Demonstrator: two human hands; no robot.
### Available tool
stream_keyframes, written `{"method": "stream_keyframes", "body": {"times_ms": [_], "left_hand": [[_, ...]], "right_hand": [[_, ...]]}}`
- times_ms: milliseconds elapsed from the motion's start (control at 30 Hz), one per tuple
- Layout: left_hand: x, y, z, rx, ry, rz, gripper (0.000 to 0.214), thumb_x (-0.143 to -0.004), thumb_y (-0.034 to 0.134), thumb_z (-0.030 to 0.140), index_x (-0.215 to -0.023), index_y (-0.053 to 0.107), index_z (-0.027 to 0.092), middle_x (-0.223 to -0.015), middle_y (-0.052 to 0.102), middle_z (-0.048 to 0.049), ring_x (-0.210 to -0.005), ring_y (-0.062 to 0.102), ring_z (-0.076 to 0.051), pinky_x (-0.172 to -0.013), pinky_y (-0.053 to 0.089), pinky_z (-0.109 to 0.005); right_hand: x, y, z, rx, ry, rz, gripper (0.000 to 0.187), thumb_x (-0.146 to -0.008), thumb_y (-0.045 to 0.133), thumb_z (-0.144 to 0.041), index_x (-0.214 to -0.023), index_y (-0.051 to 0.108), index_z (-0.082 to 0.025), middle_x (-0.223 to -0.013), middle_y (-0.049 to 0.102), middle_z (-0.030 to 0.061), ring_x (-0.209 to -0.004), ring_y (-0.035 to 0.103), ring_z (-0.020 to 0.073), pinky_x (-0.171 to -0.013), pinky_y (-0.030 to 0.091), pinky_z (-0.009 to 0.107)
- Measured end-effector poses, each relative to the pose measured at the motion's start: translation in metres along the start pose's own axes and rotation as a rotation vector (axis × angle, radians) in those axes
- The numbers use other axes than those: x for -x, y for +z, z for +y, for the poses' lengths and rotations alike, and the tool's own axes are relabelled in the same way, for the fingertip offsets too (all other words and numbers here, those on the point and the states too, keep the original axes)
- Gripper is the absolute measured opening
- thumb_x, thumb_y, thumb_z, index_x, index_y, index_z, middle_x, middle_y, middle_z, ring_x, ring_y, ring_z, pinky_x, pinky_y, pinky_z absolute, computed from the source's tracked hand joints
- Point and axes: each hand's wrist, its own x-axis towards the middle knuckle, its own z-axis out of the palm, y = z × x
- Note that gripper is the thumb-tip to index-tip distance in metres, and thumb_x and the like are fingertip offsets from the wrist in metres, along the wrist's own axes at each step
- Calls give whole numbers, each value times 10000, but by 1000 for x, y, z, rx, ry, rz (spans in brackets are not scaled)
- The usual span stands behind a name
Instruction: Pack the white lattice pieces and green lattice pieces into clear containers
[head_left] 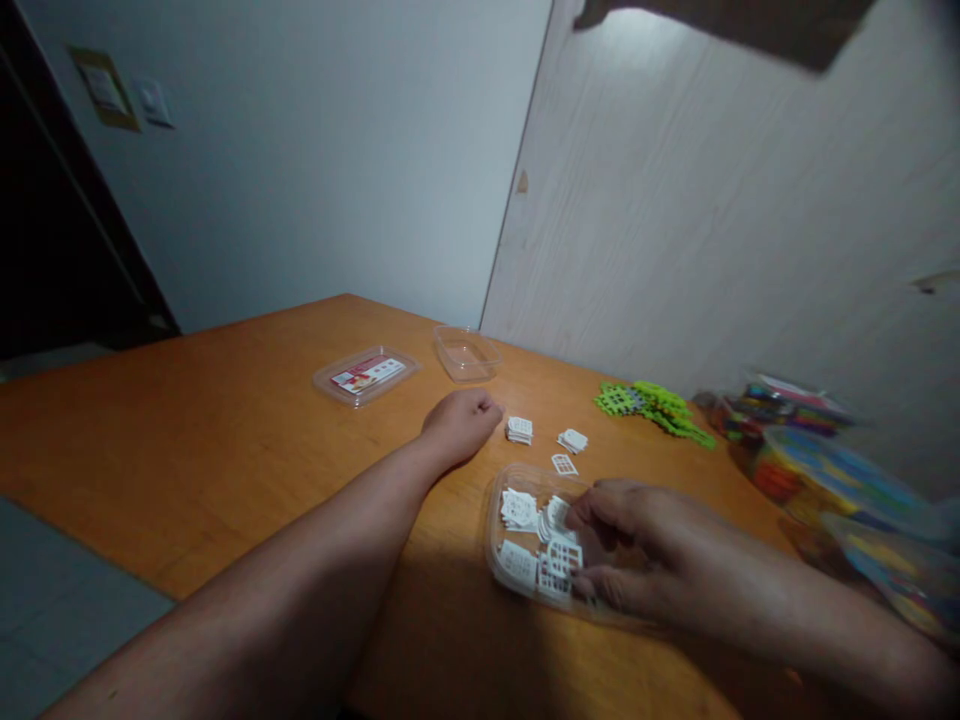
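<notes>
On the near right of the orange table (225, 430), the right hand (645, 545) lay over a shallow clear tray (496, 520) that held a heap of small white window-shaped pieces (525, 565). Its fingers were bent down towards the heap and its thumb sat nearer, with one white piece between them. The fingertips touched the pieces, but whether they truly gripped one could not be told. The left hand (459, 425) reached farther across the table, knuckles up and fingers curled under into a loose fist resting on the wood; nothing showed within it. Just right of that fist sat a small stack of white pieces (519, 429), with a second stack (574, 440) a little farther right and a single flat grid piece (564, 464) lying between the stacks and the tray. Farther left lay a clear lid with a printed label (366, 375), and beside it, to the right and near the wall, a clear tub (466, 353). To the far right, a cluster of green pieces (656, 405) lay on the wood, and beyond it a blurred bag of many-coloured pieces (825, 450).
</notes>
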Motion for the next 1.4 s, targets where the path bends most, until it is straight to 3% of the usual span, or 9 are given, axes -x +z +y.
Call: {"method": "stream_keyframes", "body": {"times_ms": [133, 233, 400, 567, 800, 1400], "left_hand": [[-1, 0, -1, -4, 6, -8, 264, -808, 544, 414, -703, 616, 183, -639, 579, 11, -638, 514, -143, -538, 271, -252], [-1, -1, 0, -19, 9, -15, 277, -818, 537, 428, -712, 621, 186, -657, 597, 7, -645, 519, -145, -542, 275, -254], [-1, -2, 0, -38, -4, -19, 282, -824, 532, 431, -733, 633, 184, -678, 614, 2, -645, 518, -144, -549, 285, -253], [0, -3, 1, -41, 4, -19, 288, -830, 531, 434, -726, 628, 184, -667, 605, 4, -640, 513, -143, -548, 286, -248], [0, -3, 1, -44, 0, -28, 282, -831, 536, 419, -721, 638, 181, -683, 624, -6, -656, 524, -146, -555, 303, -244], [0, -2, 0, -39, 8, -33, 277, -832, 527, 408, -771, 673, 180, -741, 659, -13, -675, 538, -149, -557, 309, -249]], "right_hand": [[-2, -9, 10, -67, 24, 42, 84, -861, 608, -308, -869, 639, -230, -799, 645, -3, -685, 567, 140, -565, 383, 240], [-11, -19, 30, -118, 12, 153, 134, -900, 517, -295, -853, 614, -216, -769, 616, -1, -689, 549, 140, -588, 391, 243], [-44, -23, 66, -61, 92, 314, 121, -824, 539, -293, -772, 593, -199, -700, 601, 6, -651, 520, 150, -564, 356, 254], [-77, -9, 75, -50, 171, 201, 175, -789, 611, -361, -754, 619, -190, -674, 629, 6, -624, 536, 146, -537, 333, 248], [-97, -5, 59, 166, 256, 87, 404, -815, 591, -558, -664, 664, -190, -593, 602, 13, -536, 496, 140, -499, 273, 284], [-105, -11, 45, 230, 255, -26, 195, -728, 657, -298, -569, 655, -185, -524, 553, 8, -515, 475, 134, -498, 279, 275]]}}
